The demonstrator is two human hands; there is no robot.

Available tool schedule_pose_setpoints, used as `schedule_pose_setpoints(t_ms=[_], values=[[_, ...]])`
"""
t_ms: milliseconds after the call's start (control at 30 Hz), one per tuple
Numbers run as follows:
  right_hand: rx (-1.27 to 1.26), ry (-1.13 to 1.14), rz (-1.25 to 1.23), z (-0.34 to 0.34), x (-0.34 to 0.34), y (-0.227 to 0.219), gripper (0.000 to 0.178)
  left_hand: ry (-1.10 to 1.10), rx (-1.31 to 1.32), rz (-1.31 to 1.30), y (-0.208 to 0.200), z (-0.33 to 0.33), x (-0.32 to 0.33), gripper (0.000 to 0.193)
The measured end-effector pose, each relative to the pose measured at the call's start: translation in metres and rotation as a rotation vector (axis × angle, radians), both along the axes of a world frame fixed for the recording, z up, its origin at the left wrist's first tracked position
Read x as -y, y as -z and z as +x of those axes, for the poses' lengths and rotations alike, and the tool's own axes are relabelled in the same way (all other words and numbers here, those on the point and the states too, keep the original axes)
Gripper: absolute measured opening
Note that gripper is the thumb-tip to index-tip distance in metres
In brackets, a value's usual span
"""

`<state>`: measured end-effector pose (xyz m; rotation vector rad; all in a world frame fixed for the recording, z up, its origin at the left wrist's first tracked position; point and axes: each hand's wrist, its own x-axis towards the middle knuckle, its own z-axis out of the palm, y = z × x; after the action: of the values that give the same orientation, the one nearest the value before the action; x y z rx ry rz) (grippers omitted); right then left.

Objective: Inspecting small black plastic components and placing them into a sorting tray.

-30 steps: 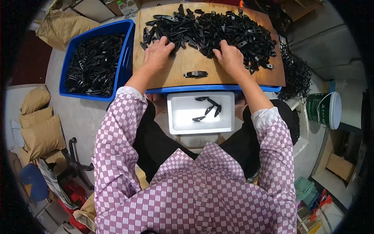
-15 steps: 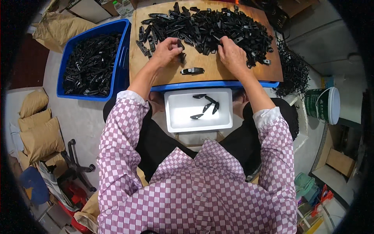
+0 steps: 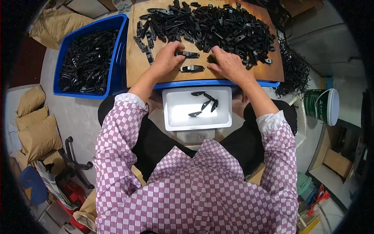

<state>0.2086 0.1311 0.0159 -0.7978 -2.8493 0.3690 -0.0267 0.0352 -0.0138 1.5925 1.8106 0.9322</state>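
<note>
left hand (image 3: 167,58): palm down, fingers curled | right hand (image 3: 228,64): palm down, fingers spread

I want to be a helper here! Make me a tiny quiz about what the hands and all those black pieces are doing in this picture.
1. True or false: the white tray near the person's lap holds only a few black pieces.
2. What stands left of the wooden board? A) a red bucket B) a blue bin full of black pieces C) a glass jar
3. Fill in: the single black piece lying between the left hand and the right hand rests on the ____.

Key: 1 true; 2 B; 3 board. The big pile of black pieces lies at the board's far side.
</note>
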Motion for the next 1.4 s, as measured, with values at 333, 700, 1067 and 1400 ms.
schedule_pose_setpoints(t_ms=[333, 700, 1067, 1400], values=[[-0.074, 0.030, 0.013, -0.010, 0.006, 0.008, 0.028, 0.048, -0.281, -0.004, -0.013, 0.009, 0.010, 0.016], [0.066, -0.124, -0.018, -0.026, -0.001, -0.011, 0.024, 0.152, -0.243, 0.037, -0.018, 0.014, 0.013, 0.012], [-0.032, -0.107, -0.093, -0.045, 0.008, 0.009, 0.023, 0.175, -0.235, 0.118, -0.014, 0.012, 0.010, 0.014], [0.156, -0.379, -0.468, 0.015, 0.025, -0.008, 0.028, 0.323, -0.231, 0.016, -0.021, 0.039, 0.067, 0.022]])
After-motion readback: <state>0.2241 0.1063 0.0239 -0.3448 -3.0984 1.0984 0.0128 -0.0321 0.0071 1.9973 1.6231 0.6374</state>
